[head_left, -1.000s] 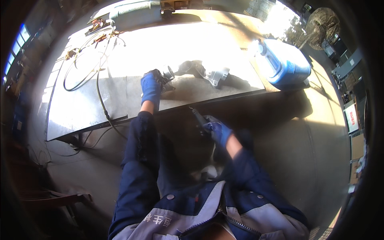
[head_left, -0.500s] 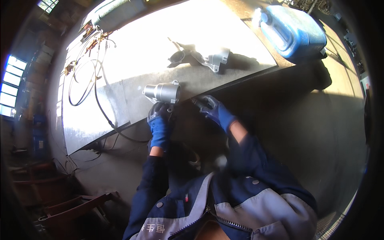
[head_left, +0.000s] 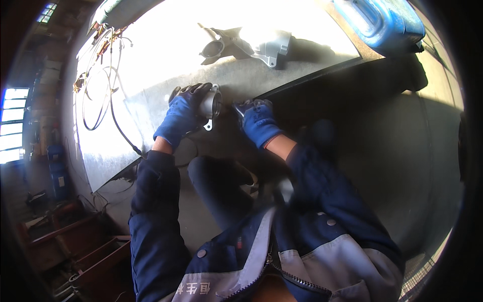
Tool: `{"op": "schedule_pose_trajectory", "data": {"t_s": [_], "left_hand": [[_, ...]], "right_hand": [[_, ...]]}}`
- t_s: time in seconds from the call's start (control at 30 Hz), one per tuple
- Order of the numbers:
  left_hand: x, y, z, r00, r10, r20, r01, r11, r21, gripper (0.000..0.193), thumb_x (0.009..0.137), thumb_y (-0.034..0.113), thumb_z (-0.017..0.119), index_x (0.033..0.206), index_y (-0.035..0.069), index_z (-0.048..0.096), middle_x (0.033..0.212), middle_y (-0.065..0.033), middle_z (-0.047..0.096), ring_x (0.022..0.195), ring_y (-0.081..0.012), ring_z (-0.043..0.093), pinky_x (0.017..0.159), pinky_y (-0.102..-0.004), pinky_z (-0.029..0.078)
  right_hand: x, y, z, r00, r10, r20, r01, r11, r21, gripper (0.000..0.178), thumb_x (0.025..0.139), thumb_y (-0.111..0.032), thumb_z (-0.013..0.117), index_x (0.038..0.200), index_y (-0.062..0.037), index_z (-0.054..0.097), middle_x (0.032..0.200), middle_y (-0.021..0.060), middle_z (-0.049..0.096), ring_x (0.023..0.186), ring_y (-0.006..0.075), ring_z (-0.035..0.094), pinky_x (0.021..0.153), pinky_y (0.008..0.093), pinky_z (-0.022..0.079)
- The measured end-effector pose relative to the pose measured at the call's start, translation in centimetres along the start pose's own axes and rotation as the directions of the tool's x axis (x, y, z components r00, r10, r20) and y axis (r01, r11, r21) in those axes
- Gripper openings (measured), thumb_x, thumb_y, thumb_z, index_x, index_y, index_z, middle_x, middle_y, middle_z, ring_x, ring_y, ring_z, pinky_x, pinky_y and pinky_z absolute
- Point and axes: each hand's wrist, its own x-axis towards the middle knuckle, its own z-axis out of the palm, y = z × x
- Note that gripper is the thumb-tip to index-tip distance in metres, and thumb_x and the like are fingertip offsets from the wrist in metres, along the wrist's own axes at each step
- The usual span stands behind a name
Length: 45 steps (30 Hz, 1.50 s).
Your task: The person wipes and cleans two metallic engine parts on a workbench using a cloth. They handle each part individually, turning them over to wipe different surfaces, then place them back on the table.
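Observation:
My left hand [head_left: 180, 113], in a blue glove with dark, worn fingers, is wrapped over a silver-grey cylindrical metal casting [head_left: 210, 104]. The casting's open round end faces right, with small drilled lugs above and below it; my hand covers much of its body. It is at the near edge of the metal-topped table [head_left: 161, 83]. Just right of that open end, and apart from it, my gloved right hand [head_left: 259, 118] is closed with fingers curled. Something greyish shows at its palm side, too unclear to name.
Farther back on the table lie more metal castings [head_left: 271, 49], partly washed out by sunlight. Thin hoses or cables [head_left: 111, 95] loop over the left side. A blue plastic jerrycan [head_left: 387, 25] stands at far right. Reddish-brown metal bins [head_left: 75, 229] are at lower left.
My left hand has moved from below the casting to over its body, and the casting has turned so its open end faces right. My right hand has moved slightly left, its fingers more curled.

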Motion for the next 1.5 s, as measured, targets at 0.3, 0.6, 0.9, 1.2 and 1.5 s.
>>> {"op": "schedule_pose_trajectory", "data": {"t_s": [0.3, 0.6, 0.9, 1.2, 1.5], "left_hand": [[-0.2, -0.6, 1.0, 0.999, 0.018, -0.051, -0.018, 1.0, 0.003, 0.068, 0.06, 0.023, 0.076, 0.125, 0.014, 0.057, 0.12, -0.0108, 0.062, 0.113, -0.0313, 0.057, 0.105, -0.053, 0.034], [-0.3, 0.5, 0.4, 0.998, -0.05, -0.032, 0.051, 0.998, 0.026, 0.067, 0.062, 0.019, 0.074, 0.127, 0.014, 0.056, 0.122, -0.0103, 0.061, 0.116, -0.0306, 0.055, 0.108, -0.0516, 0.033], [-0.2, 0.7, 0.1, 0.999, -0.029, -0.038, 0.03, 1.0, 0.005, 0.066, 0.061, 0.018, 0.073, 0.125, 0.015, 0.058, 0.12, -0.0113, 0.062, 0.115, -0.0321, 0.056, 0.107, -0.0522, 0.033], [0.1, -0.5, 1.0, 0.998, 0.008, -0.054, -0.009, 1.0, -0.01, 0.07, 0.057, 0.018, 0.076, 0.125, 0.012, 0.058, 0.119, -0.0109, 0.063, 0.113, -0.0318, 0.058, 0.102, -0.0531, 0.038], [0.0, -0.6, 1.5, 0.99, 0.0, -0.142, 0.002, 1.0, 0.012, 0.072, 0.056, 0.018, 0.077, 0.124, 0.014, 0.056, 0.114, -0.013, 0.064, 0.107, -0.0327, 0.06, 0.094, -0.0479, 0.044]], "right_hand": [[-2.4, -3.4, 0.0, 0.993, 0.114, 0.035, -0.119, 0.969, 0.215, 0.025, 0.086, -0.024, 0.055, 0.109, -0.0124, 0.057, 0.087, 0.0125, 0.066, 0.073, 0.0315, 0.065, 0.067, 0.0455, 0.048], [-1.5, -5.3, -8.1, 0.913, 0.13, 0.388, -0.334, 0.785, 0.522, 0.027, 0.089, -0.03, 0.052, 0.095, -0.005, 0.061, 0.089, 0.0212, 0.067, 0.088, 0.0382, 0.065, 0.077, 0.047, 0.051], [5.5, 1.2, -11.5, 0.926, -0.159, 0.342, 0.051, 0.951, 0.305, 0.034, 0.085, -0.031, 0.061, 0.111, -0.0092, 0.063, 0.093, 0.017, 0.068, 0.089, 0.0338, 0.066, 0.084, 0.0433, 0.05], [4.5, 3.7, -2.1, 0.961, -0.274, -0.036, 0.252, 0.922, -0.294, 0.047, 0.091, -0.02, 0.045, 0.138, -0.0218, 0.044, 0.08, 0.0102, 0.062, 0.061, 0.0262, 0.061, 0.057, 0.0436, 0.042], [-1.3, -1.4, 0.4, 0.982, -0.01, 0.186, -0.049, 0.949, 0.31, 0.039, 0.091, -0.028, 0.051, 0.126, -0.0118, 0.055, 0.082, 0.0148, 0.068, 0.074, 0.0332, 0.066, 0.069, 0.0486, 0.049]]}}
